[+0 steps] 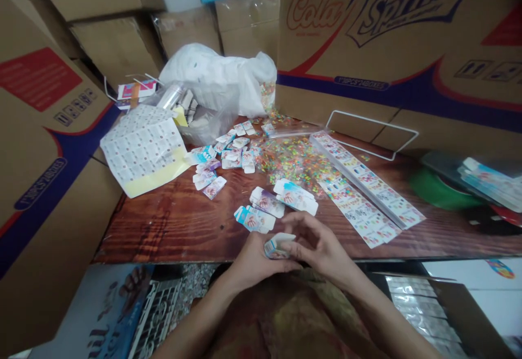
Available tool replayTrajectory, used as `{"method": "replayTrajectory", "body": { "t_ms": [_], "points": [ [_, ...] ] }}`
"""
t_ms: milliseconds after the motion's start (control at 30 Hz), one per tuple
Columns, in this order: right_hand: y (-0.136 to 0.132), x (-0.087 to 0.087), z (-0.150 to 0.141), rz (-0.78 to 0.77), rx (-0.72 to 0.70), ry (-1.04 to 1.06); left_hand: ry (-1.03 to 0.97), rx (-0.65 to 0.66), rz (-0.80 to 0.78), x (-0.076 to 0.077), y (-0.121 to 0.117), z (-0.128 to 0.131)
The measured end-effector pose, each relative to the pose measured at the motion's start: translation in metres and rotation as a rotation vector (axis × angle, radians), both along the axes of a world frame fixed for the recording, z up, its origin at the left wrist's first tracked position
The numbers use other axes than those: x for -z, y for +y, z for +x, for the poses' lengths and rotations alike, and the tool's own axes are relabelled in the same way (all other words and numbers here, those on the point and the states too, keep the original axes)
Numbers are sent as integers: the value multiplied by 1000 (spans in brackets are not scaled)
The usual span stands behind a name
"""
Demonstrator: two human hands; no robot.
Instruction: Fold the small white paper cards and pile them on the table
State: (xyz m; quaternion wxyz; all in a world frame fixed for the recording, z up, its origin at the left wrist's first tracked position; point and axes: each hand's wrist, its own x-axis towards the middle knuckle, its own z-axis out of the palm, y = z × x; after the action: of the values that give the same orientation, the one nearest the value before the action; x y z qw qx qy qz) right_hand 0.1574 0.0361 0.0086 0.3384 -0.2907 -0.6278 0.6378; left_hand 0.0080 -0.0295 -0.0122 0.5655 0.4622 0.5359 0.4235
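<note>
At the table's front edge, my left hand [252,259] is wrapped round a small light-blue and white cardboard box [274,248], with one end raised toward me. My right hand [324,242] is bent over its other side, thumb and fingers pinched at the box's flap. Just beyond my hands lie several flattened small boxes [267,202], printed with pictures of hands in blue and purple. More folded little boxes [232,156] are heaped farther back on the left. Whether anything is inside the held box is hidden.
Loose colourful bits in clear plastic [291,158] spread over the table [163,223]. To their right lie printed sticker strips [362,190], a white wire frame [403,147] and a green roll [440,187]. A patterned sheet [142,149] and white bag [212,73] sit left. Large cartons [310,95] wall the back.
</note>
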Motion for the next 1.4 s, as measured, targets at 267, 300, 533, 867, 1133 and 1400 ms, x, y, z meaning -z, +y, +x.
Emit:
{"method": "replayTrajectory", "body": {
  "t_ms": [267, 300, 533, 867, 1133, 1400],
  "points": [
    [12, 17, -18, -650, -26, 138, 32, -292, 78, 4, 1, 5],
    [12, 19, -19, -624, 28, 151, -16, -343, 103, 4, 1, 5],
    [0, 20, -17, 104, 237, 14, 114, -455, 326, 2, 4, -1],
    [6, 27, -15, -253, 170, 60, 43, -482, 267, 12, 1, 5],
    [10, 19, -8, -26, 117, 25, 72, -472, 239, 11, 1, 4],
    [5, 19, -4, 306, -78, -16, 307, -330, 326, 13, -1, -3]
  ]
}}
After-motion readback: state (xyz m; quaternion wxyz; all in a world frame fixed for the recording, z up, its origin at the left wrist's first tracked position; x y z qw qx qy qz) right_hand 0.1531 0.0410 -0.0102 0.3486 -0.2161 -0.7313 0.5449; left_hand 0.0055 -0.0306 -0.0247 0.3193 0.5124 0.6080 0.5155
